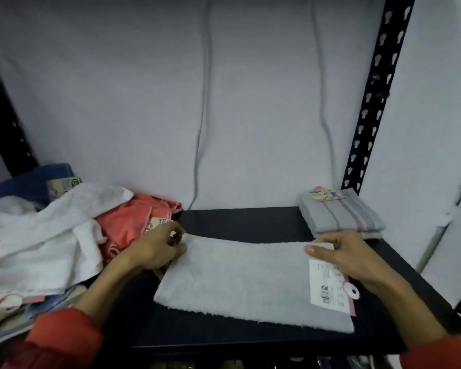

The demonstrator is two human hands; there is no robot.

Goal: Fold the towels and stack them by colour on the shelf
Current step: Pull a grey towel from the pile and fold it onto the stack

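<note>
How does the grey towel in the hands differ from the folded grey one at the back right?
The held towel is plain and spread out near the shelf's front; the folded grey towel is striped, compact and set at the back right. The left hand and right hand pinch the former; nothing touches the latter. Both carry tags.

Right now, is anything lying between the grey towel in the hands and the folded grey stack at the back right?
Nothing visible. Only bare shelf separates the grey towel, pinched by the left hand and right hand, from the folded grey stack.
</note>
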